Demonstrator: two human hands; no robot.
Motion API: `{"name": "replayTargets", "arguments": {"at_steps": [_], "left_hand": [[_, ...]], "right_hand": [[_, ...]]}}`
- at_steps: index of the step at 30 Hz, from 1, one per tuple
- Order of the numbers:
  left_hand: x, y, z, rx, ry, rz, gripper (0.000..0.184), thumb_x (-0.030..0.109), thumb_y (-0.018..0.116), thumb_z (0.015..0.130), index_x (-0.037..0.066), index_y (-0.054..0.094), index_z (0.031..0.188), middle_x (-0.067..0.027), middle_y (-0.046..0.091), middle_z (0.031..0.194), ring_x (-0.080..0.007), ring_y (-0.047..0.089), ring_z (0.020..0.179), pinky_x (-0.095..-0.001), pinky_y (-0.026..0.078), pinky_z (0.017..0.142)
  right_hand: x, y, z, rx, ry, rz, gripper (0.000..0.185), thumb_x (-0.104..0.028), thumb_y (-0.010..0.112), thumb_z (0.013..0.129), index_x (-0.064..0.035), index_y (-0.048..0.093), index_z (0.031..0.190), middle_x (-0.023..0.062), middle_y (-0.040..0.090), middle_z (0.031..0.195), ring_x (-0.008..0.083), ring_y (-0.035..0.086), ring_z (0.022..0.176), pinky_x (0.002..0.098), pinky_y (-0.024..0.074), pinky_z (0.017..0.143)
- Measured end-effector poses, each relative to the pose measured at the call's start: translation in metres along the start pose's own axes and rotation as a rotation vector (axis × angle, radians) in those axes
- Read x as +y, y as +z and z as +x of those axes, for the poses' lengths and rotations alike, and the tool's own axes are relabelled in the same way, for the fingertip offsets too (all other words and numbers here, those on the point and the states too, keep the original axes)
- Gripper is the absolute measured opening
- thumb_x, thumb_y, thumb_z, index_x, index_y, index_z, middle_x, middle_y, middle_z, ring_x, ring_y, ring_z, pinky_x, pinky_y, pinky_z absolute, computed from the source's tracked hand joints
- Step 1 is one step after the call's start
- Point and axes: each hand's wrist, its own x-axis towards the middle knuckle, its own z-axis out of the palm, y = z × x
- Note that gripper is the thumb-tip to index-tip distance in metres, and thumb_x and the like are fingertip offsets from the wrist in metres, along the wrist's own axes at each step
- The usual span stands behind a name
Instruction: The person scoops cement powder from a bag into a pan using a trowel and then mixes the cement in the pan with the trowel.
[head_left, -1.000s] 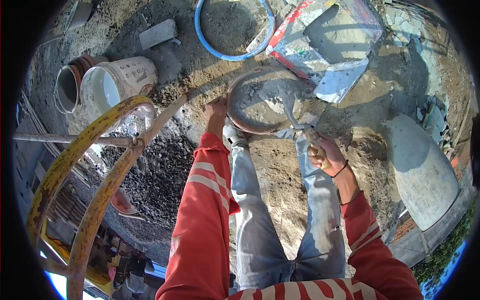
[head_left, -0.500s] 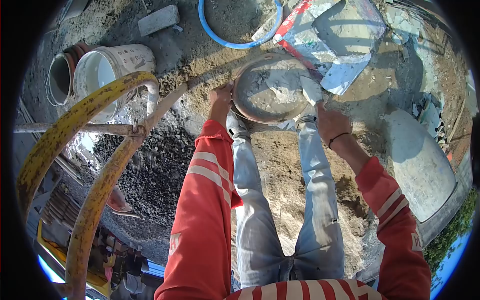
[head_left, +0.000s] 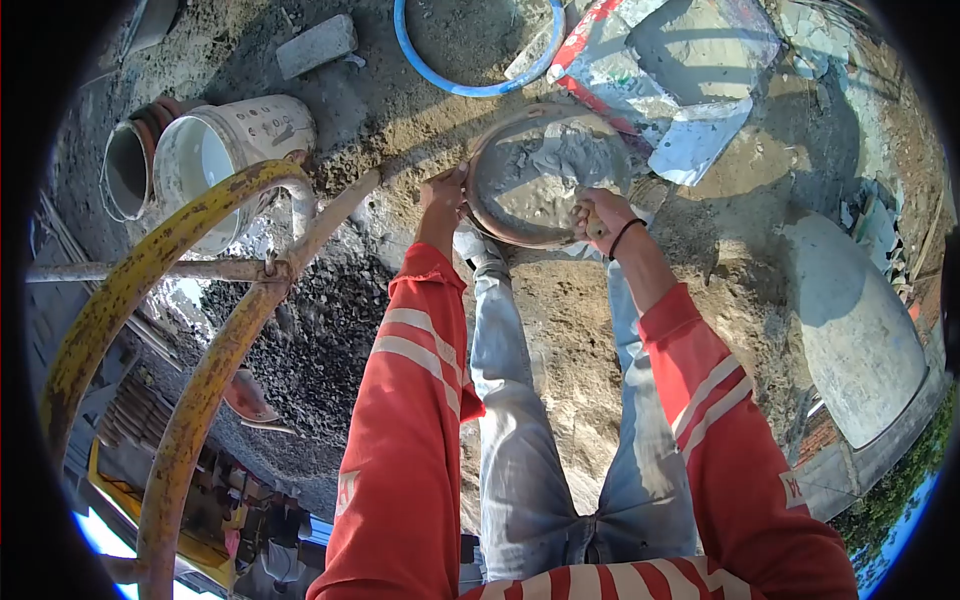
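A round basin [head_left: 484,212] on the ground holds wet grey mortar [head_left: 545,170]. My left hand [head_left: 443,192] grips the basin's left rim, its fingers closed round the edge. Over the basin's lower right part, my right hand [head_left: 603,220] is closed on the handle of a trowel [head_left: 597,228]. The trowel's blade cannot be made out; the hand and the mortar hide it.
Left are a white bucket [head_left: 275,130] with liquid, another bucket [head_left: 127,170], a yellow rusty metal frame [head_left: 190,430] and dark gravel [head_left: 330,350]. A blue hoop [head_left: 455,88], a brick [head_left: 316,47] and a painted sheet [head_left: 700,140] lie ahead. People [head_left: 285,530] stand lower left.
My right hand has moved up and left from beside my knee to over the basin, with the trowel. The mortar's surface has changed shape. My left hand stays on the rim.
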Motion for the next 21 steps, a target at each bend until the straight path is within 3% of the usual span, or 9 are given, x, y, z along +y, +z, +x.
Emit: {"name": "replayTargets", "arguments": {"at_steps": [1, 5, 7, 8, 10, 11, 15, 20, 21], "left_hand": [[0.0, -0.001, 0.003, -0.016, -0.032, 0.045, 0.025, 0.041, 0.067, 0.09, 0.02, 0.071, 0.101, 0.0061, 0.064, 0.082, -0.0105, 0.054, 0.069, -0.0343, 0.045, 0.065], [-0.003, 0.001, 0.005, 0.008, -0.036, 0.091, 0.025, 0.043, 0.065, 0.09, 0.021, 0.071, 0.102, 0.0073, 0.063, 0.082, -0.0102, 0.053, 0.068, -0.0326, 0.045, 0.063], [-0.005, 0.003, 0.011, 0.016, -0.052, 0.037, 0.025, 0.043, 0.065, 0.091, 0.022, 0.071, 0.103, 0.0076, 0.063, 0.082, -0.0101, 0.052, 0.067, -0.0333, 0.045, 0.064], [-0.006, 0.004, 0.012, 0.015, -0.052, 0.036, 0.025, 0.043, 0.065, 0.091, 0.022, 0.071, 0.103, 0.0076, 0.063, 0.082, -0.0101, 0.052, 0.067, -0.0333, 0.045, 0.064], [-0.004, 0.003, 0.01, 0.031, -0.05, 0.082, 0.024, 0.042, 0.064, 0.091, 0.022, 0.071, 0.102, 0.0074, 0.064, 0.084, -0.0103, 0.052, 0.067, -0.034, 0.044, 0.067], [-0.005, 0.002, 0.01, 0.037, -0.052, 0.079, 0.024, 0.042, 0.064, 0.091, 0.022, 0.071, 0.102, 0.0074, 0.064, 0.084, -0.0103, 0.052, 0.067, -0.034, 0.044, 0.067], [-0.002, 0.002, 0.004, 0.01, -0.034, 0.082, 0.024, 0.041, 0.065, 0.091, 0.022, 0.071, 0.105, 0.007, 0.064, 0.085, -0.0102, 0.05, 0.067, -0.0343, 0.044, 0.067], [-0.01, 0.001, 0.014, 0.03, 0.007, 0.114, 0.026, 0.041, 0.067, 0.09, 0.022, 0.071, 0.107, 0.0065, 0.064, 0.085, -0.0106, 0.05, 0.066, -0.0335, 0.043, 0.065], [-0.008, 0.004, 0.005, 0.104, 0.104, 0.048, 0.025, 0.031, 0.071, 0.087, 0.011, 0.075, 0.1, -0.0029, 0.063, 0.065, -0.0133, 0.049, 0.045, -0.03, 0.04, 0.043]], "right_hand": [[-0.001, 0.008, -0.023, -0.006, 0.011, 0.11, 0.017, -0.015, 0.052, 0.092, -0.0066, 0.047, 0.078, 0.0038, 0.042, 0.057, 0.0155, 0.041, 0.047, 0.0289, 0.0366, 0.043], [0.004, -0.017, -0.08, -0.153, 0.034, -0.008, 0.012, -0.016, 0.051, 0.093, -0.0059, 0.052, 0.087, 0.0048, 0.05, 0.062, 0.015, 0.049, 0.052, 0.0282, 0.0388, 0.044], [0.003, -0.015, -0.127, -0.051, -0.154, -0.453, 0.017, -0.02, 0.053, 0.092, -0.0044, 0.056, 0.097, 0.0093, 0.058, 0.066, 0.0202, 0.059, 0.059, 0.0339, 0.0449, 0.049], [0.009, -0.023, -0.133, -0.05, -0.155, -0.454, 0.017, -0.02, 0.053, 0.092, -0.0044, 0.056, 0.097, 0.0093, 0.058, 0.066, 0.0202, 0.059, 0.059, 0.0339, 0.0449, 0.049], [0.016, -0.028, -0.142, 0.044, -0.567, -1.167, 0.031, -0.023, 0.054, 0.09, -0.0034, 0.057, 0.114, 0.0156, 0.063, 0.07, 0.0298, 0.065, 0.066, 0.0423, 0.0509, 0.058], [0.02, -0.028, -0.144, 0.127, -0.634, -1.392, 0.041, -0.022, 0.053, 0.089, -0.0035, 0.052, 0.125, 0.0208, 0.064, 0.077, 0.0376, 0.066, 0.072, 0.0472, 0.0525, 0.068], [0.032, -0.006, -0.1, 0.334, -0.747, -1.894, 0.051, -0.017, 0.059, 0.084, 0.001, 0.047, 0.13, 0.0232, 0.064, 0.092, 0.0386, 0.067, 0.079, 0.0461, 0.0553, 0.07], [0.027, 0.037, -0.001, 0.325, -0.625, -1.865, 0.047, -0.022, 0.06, 0.085, 0.0002, 0.05, 0.125, 0.0267, 0.065, 0.094, 0.0409, 0.066, 0.086, 0.0475, 0.0546, 0.075], [0.025, 0.037, 0.003, 0.298, -0.653, -1.74, 0.046, -0.02, 0.059, 0.085, 0.0014, 0.05, 0.124, 0.0272, 0.065, 0.096, 0.0413, 0.066, 0.088, 0.0479, 0.0547, 0.076]]}}
